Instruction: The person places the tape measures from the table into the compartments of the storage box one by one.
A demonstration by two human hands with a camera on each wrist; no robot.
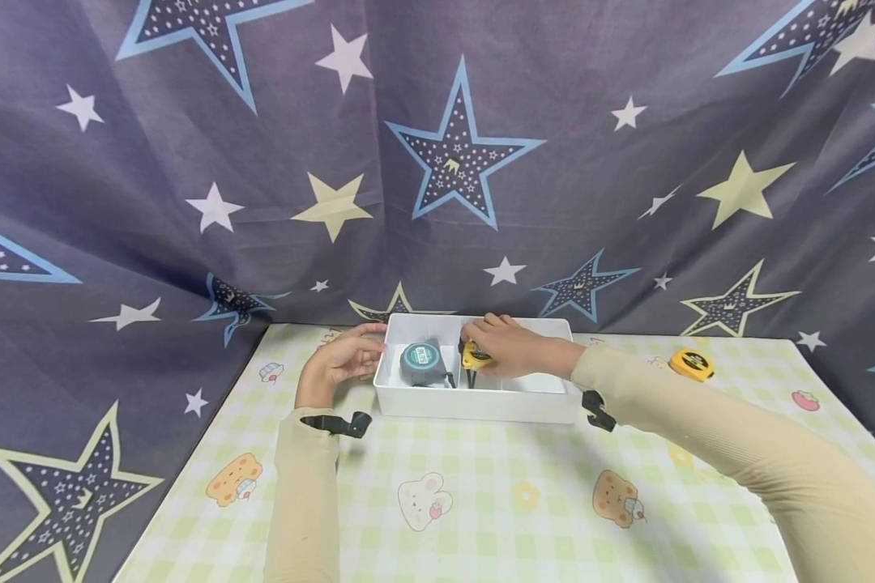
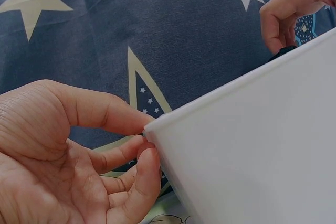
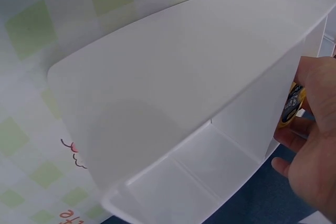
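Tape measures (image 1: 474,356) (image 1: 421,363) (image 1: 692,365): 3, right hand (image 1: 509,346) gripping 1; white box (image 1: 474,406): 1.

Hand (image 3: 316,140) gripping tape measure (image 3: 292,104), white box (image 3: 184,61), checked cloth (image 3: 30,30)

Unreadable labels on grey tape measure (image 1: 422,362), held yellow one (image 1: 474,356), other yellow one (image 1: 691,364), indistinct orange lettering (image 3: 67,215) on tablecloth (image 1: 481,453)

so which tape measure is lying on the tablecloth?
The yellow tape measure right of the white box; the grey-teal tape sits inside it, and the right hand grips the other yellow tape.
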